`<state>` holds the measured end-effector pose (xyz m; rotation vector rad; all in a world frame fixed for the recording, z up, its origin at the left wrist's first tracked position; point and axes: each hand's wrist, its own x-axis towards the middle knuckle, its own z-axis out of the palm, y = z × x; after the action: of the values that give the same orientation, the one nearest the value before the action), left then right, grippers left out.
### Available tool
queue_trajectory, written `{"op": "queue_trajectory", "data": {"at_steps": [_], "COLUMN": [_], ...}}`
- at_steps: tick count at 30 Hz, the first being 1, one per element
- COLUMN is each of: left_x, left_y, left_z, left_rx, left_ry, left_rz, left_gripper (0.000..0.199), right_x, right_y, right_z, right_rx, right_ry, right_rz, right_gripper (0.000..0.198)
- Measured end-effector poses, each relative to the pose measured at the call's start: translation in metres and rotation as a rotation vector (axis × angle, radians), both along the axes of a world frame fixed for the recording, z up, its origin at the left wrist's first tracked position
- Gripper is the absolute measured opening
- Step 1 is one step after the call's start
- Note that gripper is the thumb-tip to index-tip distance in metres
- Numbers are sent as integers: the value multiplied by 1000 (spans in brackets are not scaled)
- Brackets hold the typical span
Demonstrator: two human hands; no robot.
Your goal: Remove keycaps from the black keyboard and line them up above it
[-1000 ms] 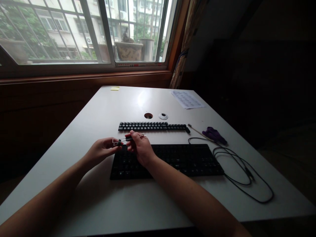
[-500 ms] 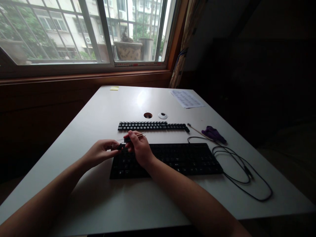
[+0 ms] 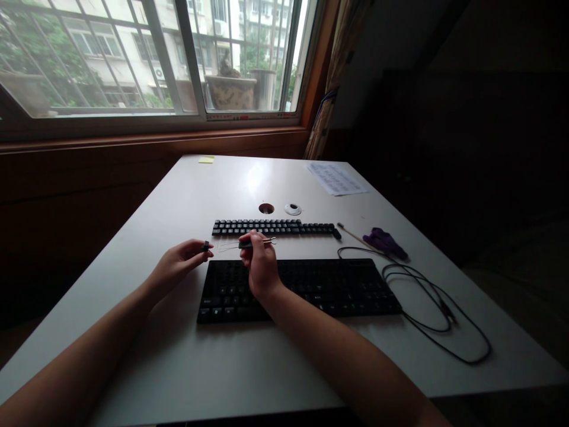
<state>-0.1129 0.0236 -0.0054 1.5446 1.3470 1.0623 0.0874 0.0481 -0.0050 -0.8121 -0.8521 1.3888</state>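
Note:
A small black keycap (image 3: 205, 247) is pinched between the thumb and fingers of my left hand (image 3: 182, 261), just left of the keyboard's far edge. My right hand (image 3: 262, 267) is closed around a wire keycap puller (image 3: 245, 244). Its thin wire prongs point left toward the keycap, with a gap between them. Below both hands lies a black keyboard (image 3: 320, 290), partly hidden by my right hand and forearm. Beyond it, several removed black keycaps (image 3: 258, 228) stand in neat rows.
Right of the keyboard lie a looped black cable (image 3: 471, 360), a crumpled purple cloth (image 3: 384, 242) and a thin brush (image 3: 355, 235). Farther back on the white table (image 3: 222, 190) are a round hole (image 3: 267, 209), its cover (image 3: 293, 209), printed papers (image 3: 336, 179) and a yellow sticky note (image 3: 206, 159).
My left hand has moved slightly left and away from me with the keycap. My right hand has shifted right, and the puller's wires have come off the keycap.

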Motion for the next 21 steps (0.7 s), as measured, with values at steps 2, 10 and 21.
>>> {"op": "queue_trajectory", "data": {"at_steps": [2, 10, 21], "left_x": [-3, -5, -15], "left_y": [2, 4, 12], "left_z": [-1, -3, -10], "left_rx": [5, 6, 205], "left_ry": [-18, -122, 401], "left_rz": [9, 30, 47], "left_gripper": [33, 30, 36], "right_x": [0, 0, -1], "right_y": [0, -2, -2], "right_z": [0, 2, 3], "right_rx": [-2, 6, 7], "right_ry": [-19, -58, -59], "right_rz": [1, 17, 16], "right_gripper": [34, 34, 34]}}
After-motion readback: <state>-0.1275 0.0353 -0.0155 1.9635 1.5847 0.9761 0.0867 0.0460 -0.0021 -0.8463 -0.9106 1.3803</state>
